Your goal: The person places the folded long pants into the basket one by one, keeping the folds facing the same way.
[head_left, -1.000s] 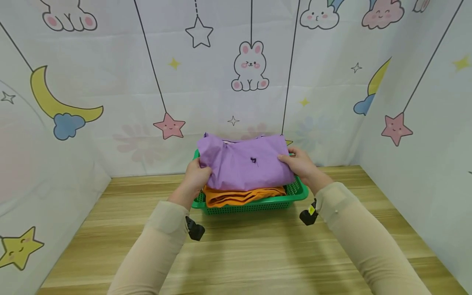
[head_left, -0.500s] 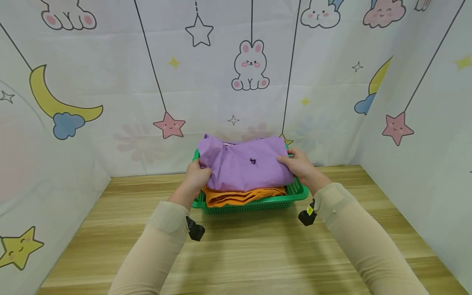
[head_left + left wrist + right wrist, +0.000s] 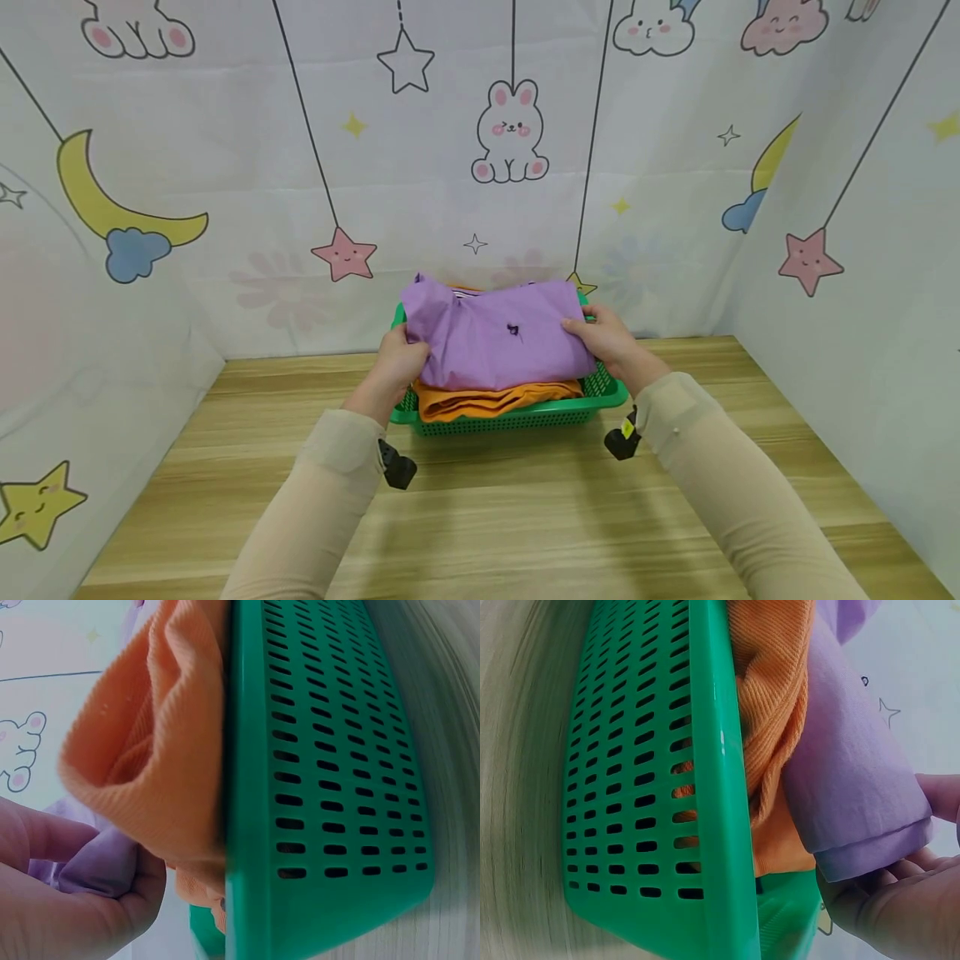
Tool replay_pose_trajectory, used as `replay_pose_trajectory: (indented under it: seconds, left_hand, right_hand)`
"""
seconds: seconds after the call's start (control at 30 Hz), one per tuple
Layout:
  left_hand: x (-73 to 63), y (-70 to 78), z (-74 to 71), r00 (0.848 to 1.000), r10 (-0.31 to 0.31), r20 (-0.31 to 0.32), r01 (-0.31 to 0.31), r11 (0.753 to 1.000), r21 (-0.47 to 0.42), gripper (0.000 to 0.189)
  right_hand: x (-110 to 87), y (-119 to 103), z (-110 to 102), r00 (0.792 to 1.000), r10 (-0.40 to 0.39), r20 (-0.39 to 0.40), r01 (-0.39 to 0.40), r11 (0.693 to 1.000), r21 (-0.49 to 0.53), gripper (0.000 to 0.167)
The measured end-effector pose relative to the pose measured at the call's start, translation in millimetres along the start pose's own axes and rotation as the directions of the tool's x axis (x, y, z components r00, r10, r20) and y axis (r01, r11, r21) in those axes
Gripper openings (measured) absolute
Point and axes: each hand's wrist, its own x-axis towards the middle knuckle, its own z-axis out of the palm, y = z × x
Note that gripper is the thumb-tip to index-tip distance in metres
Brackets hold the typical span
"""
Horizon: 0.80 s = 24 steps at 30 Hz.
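Observation:
A folded purple garment (image 3: 502, 342) with a small dark mark lies over a folded orange ribbed garment (image 3: 487, 402) in a green plastic basket (image 3: 510, 423). At its left end, my left hand (image 3: 401, 360) pinches the purple cloth; the left wrist view shows thumb and fingers curled round a fold of it. My right hand (image 3: 607, 337) grips the right end, thumb on top and fingers beneath, as the right wrist view shows. The orange garment (image 3: 772, 697) bulges over the basket's rim near both wrists. A bit of striped cloth (image 3: 467, 292) peeks out behind the purple one.
The basket stands on a wood-grain table (image 3: 480, 517), near the back wall (image 3: 420, 183). White cloth printed with rabbits, stars and moons covers the walls on three sides. A small black device sits at each wrist.
The purple garment's upper right edge has sunk slightly, and my right hand has shifted a little to the left with it. My left hand stays nearly in place.

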Motion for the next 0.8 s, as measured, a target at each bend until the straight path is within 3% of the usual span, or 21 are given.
replay_pose_trajectory:
  seconds: [0.8]
  left_hand:
    - [7.7,-5.5,-0.7,0.999,-0.044,0.018,0.043,0.998,0.037,0.062]
  right_hand:
    - [5.4,4.5,5.9,0.999,0.032,0.029,-0.030,0.999,-0.040,0.062]
